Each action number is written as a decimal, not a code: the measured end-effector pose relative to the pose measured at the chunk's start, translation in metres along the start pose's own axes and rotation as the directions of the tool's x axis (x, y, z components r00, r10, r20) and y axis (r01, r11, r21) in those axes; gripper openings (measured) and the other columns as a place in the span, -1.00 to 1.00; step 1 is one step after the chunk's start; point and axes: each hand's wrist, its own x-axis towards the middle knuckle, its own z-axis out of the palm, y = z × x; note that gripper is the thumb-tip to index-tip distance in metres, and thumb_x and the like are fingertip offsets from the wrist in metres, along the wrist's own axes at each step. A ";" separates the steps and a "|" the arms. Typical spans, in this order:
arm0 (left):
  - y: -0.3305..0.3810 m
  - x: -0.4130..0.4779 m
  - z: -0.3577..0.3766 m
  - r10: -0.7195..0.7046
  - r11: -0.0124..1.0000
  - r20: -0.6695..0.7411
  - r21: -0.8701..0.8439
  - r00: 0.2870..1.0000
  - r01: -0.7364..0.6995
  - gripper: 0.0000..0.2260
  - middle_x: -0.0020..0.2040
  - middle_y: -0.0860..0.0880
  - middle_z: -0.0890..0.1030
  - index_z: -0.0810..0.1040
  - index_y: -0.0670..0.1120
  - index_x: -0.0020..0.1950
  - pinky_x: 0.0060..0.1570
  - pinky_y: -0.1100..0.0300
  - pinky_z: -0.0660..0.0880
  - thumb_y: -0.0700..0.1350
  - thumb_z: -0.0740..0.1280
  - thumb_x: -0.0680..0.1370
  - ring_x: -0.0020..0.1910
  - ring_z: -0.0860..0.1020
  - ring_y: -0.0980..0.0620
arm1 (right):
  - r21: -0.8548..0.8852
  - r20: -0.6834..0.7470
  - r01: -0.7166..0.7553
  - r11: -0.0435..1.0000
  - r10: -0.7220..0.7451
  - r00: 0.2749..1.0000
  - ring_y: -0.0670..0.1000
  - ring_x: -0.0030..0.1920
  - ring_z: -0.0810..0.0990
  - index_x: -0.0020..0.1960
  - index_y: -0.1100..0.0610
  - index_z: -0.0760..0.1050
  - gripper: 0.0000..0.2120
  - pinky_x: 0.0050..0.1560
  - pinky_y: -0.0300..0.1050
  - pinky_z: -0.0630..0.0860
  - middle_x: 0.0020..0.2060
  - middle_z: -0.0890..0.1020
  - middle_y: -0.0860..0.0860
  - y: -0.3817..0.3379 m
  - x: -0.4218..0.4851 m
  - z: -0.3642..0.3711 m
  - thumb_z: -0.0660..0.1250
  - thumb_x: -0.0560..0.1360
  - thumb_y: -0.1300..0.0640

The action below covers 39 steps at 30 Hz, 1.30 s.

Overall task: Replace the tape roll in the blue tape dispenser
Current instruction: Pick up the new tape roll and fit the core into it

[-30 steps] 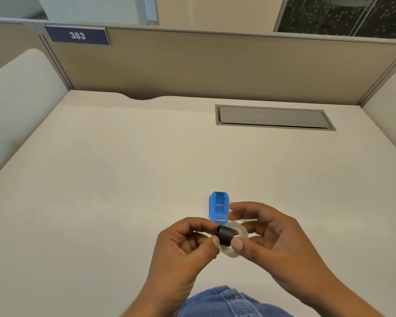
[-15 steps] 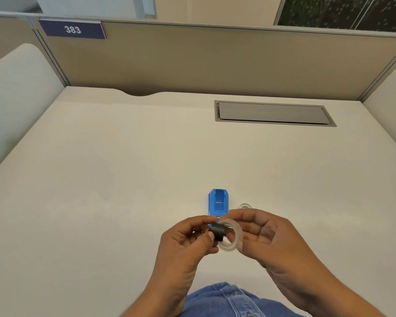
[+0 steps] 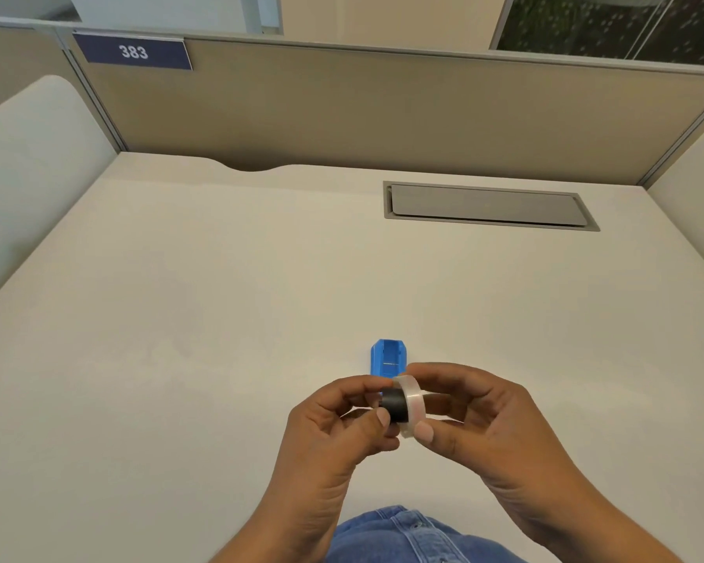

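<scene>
The blue tape dispenser (image 3: 387,358) lies on the white desk (image 3: 220,319), its open top facing up and its near end hidden behind my fingers. Just in front of it, above the desk, my left hand (image 3: 342,424) pinches a short black cylindrical core (image 3: 395,406). My right hand (image 3: 476,420) holds a clear tape roll (image 3: 412,402) by its rim, thumb below and fingers above. The black core sits partly inside the roll's hole, sticking out on the left side.
A grey cable-hatch lid (image 3: 488,206) is set into the desk at the back right. Beige partition panels (image 3: 383,111) close off the back, with white side screens left and right. A label reading 383 (image 3: 133,52) hangs on the partition. Blue jeans (image 3: 407,538) show at the near edge.
The tape roll has turned from facing me to nearly edge-on, and the black core now sits further into its hole. Both hands stay together in front of the dispenser.
</scene>
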 end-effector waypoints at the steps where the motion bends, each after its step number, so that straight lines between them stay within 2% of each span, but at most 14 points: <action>1: 0.000 0.000 0.000 0.015 1.000 -0.003 0.019 1.000 -0.015 -0.79 -0.14 -0.08 0.72 0.71 -0.05 -0.07 -0.24 0.23 0.58 -0.16 0.48 0.31 -0.25 0.65 -0.02 | -0.049 -0.033 0.010 0.999 -0.011 0.999 0.08 -0.05 0.72 0.06 0.01 0.67 -0.55 -0.13 -0.12 0.66 -0.05 0.75 0.05 0.001 0.000 0.001 0.63 0.18 0.06; 4: 0.001 0.000 0.001 0.052 0.992 -0.001 0.112 0.999 -0.052 -0.78 -0.14 -0.10 0.73 0.71 -0.01 -0.05 -0.21 0.25 0.58 -0.22 0.56 0.35 -0.24 0.64 -0.01 | -0.131 -0.128 0.017 0.991 -0.034 0.991 0.18 -0.26 0.55 -0.03 0.01 0.68 -0.52 -0.16 0.08 0.61 -0.19 0.73 0.06 0.002 0.000 0.005 0.66 0.10 -0.09; 7: 0.001 -0.001 0.001 0.071 0.982 0.002 0.176 0.997 -0.070 -0.77 -0.14 -0.10 0.73 0.72 0.02 -0.02 -0.17 0.26 0.58 -0.20 0.51 0.37 -0.22 0.63 0.00 | -0.140 -0.129 0.031 0.990 -0.049 0.990 0.18 -0.28 0.56 -0.07 0.02 0.69 -0.57 -0.15 0.20 0.62 -0.14 0.74 0.06 0.001 0.001 0.005 0.67 0.13 -0.09; 10: 0.002 -0.001 0.000 0.066 0.984 -0.019 0.166 0.998 -0.062 -0.75 -0.14 -0.12 0.73 0.72 0.02 -0.03 -0.16 0.26 0.58 -0.24 0.51 0.36 -0.23 0.63 0.03 | -0.094 -0.104 0.051 0.994 -0.060 0.993 0.01 -0.23 0.70 -0.09 0.04 0.72 -0.69 -0.22 -0.15 0.64 -0.08 0.75 0.01 -0.001 0.000 0.003 0.58 0.19 -0.01; 12: 0.003 0.000 0.000 0.059 0.988 -0.030 0.146 0.998 -0.054 -0.75 -0.14 -0.10 0.73 0.71 0.02 -0.05 -0.19 0.26 0.58 -0.19 0.52 0.30 -0.25 0.64 0.04 | -0.059 -0.096 0.047 0.997 -0.053 0.994 0.03 -0.19 0.71 -0.08 0.04 0.73 -0.76 -0.20 -0.26 0.60 -0.05 0.75 0.00 -0.001 -0.001 0.002 0.51 0.27 0.03; 14: 0.003 0.002 -0.001 0.050 0.989 -0.044 0.140 0.998 -0.044 -0.75 -0.16 -0.08 0.74 0.70 0.01 -0.09 -0.21 0.27 0.58 -0.14 0.53 0.26 -0.27 0.65 0.04 | -0.035 -0.094 0.034 0.999 -0.037 0.995 0.01 -0.12 0.71 -0.07 0.03 0.74 -0.85 -0.18 -0.29 0.59 -0.04 0.75 -0.02 0.001 0.000 0.000 0.46 0.39 0.15; 17: 0.002 0.003 -0.001 0.043 0.988 -0.035 0.150 0.998 -0.037 -0.75 -0.23 -0.09 0.74 0.71 -0.02 -0.12 -0.23 0.31 0.57 -0.07 0.54 0.23 -0.30 0.64 0.04 | -0.089 -0.114 0.022 0.996 -0.032 0.993 -0.03 -0.11 0.72 -0.06 -0.04 0.74 -0.69 -0.13 -0.30 0.60 -0.09 0.76 -0.04 0.008 0.002 -0.003 0.42 0.44 0.35; 20: -0.001 0.004 -0.003 0.037 0.983 -0.018 0.179 0.999 -0.033 -0.76 -0.22 -0.09 0.74 0.72 -0.01 -0.11 -0.20 0.29 0.59 -0.02 0.53 0.25 -0.26 0.67 -0.02 | -0.107 -0.119 0.024 0.994 -0.036 0.992 -0.12 -0.05 0.71 -0.07 -0.06 0.73 -0.71 -0.03 -0.29 0.61 -0.15 0.77 -0.03 0.009 0.004 -0.003 0.48 0.40 0.31; 22: -0.002 0.006 -0.003 0.029 0.982 -0.006 0.188 1.000 -0.028 -0.77 -0.20 -0.07 0.75 0.72 0.01 -0.10 -0.18 0.26 0.61 0.01 0.50 0.28 -0.19 0.70 -0.03 | -0.112 -0.118 0.043 0.993 -0.056 0.991 -0.15 -0.01 0.69 -0.09 -0.02 0.74 -0.76 -0.04 -0.36 0.58 -0.15 0.77 -0.02 0.010 0.006 -0.004 0.49 0.39 0.31; 24: -0.003 0.008 -0.004 0.022 0.982 0.001 0.188 1.000 -0.021 -0.79 -0.18 -0.06 0.75 0.72 -0.01 -0.10 -0.20 0.24 0.61 0.01 0.48 0.31 -0.16 0.71 -0.02 | -0.118 -0.117 0.046 0.992 -0.060 0.991 -0.11 0.00 0.70 -0.12 0.03 0.75 -0.78 -0.05 -0.36 0.57 -0.13 0.77 -0.01 0.012 0.009 -0.006 0.49 0.39 0.33; 29: -0.006 0.015 -0.006 0.009 0.966 -0.016 0.258 1.000 -0.004 -0.83 -0.16 -0.03 0.75 0.71 0.01 -0.08 -0.20 0.20 0.62 -0.03 0.48 0.35 -0.16 0.69 -0.02 | -0.194 -0.148 0.039 0.980 -0.069 0.987 -0.02 -0.09 0.72 -0.15 0.01 0.74 -0.80 -0.07 -0.20 0.63 -0.16 0.76 0.02 0.018 0.016 -0.009 0.49 0.40 0.31; 32: -0.009 0.023 -0.007 0.006 0.929 0.001 0.370 1.000 -0.006 -0.90 -0.15 0.04 0.74 0.72 0.08 -0.08 -0.18 0.21 0.60 -0.06 0.48 0.43 -0.16 0.65 -0.01 | -0.249 -0.158 0.067 0.966 -0.109 0.981 -0.08 -0.09 0.71 -0.17 -0.03 0.73 -0.80 -0.12 -0.28 0.60 -0.15 0.75 -0.06 0.021 0.020 -0.008 0.49 0.40 0.28; 35: -0.015 0.037 -0.011 0.039 0.881 -0.008 0.471 0.999 -0.031 -0.88 -0.14 0.13 0.71 0.70 0.11 -0.11 -0.21 0.31 0.54 -0.13 0.46 0.47 -0.19 0.61 0.15 | -0.320 -0.193 0.047 0.946 -0.114 0.975 -0.12 -0.16 0.68 -0.19 -0.07 0.71 -0.80 -0.22 -0.33 0.56 -0.12 0.72 -0.16 0.026 0.029 -0.011 0.51 0.40 0.24; 39: -0.027 0.060 -0.015 0.118 0.820 -0.026 0.566 0.993 -0.083 -0.83 -0.12 0.17 0.63 0.69 0.10 -0.15 -0.22 0.39 0.49 -0.19 0.46 0.48 -0.13 0.61 0.18 | -0.402 -0.232 -0.019 0.915 -0.082 0.969 -0.19 -0.33 0.58 -0.22 -0.06 0.69 -0.85 -0.35 -0.41 0.46 -0.26 0.69 -0.22 0.038 0.049 -0.016 0.52 0.40 0.19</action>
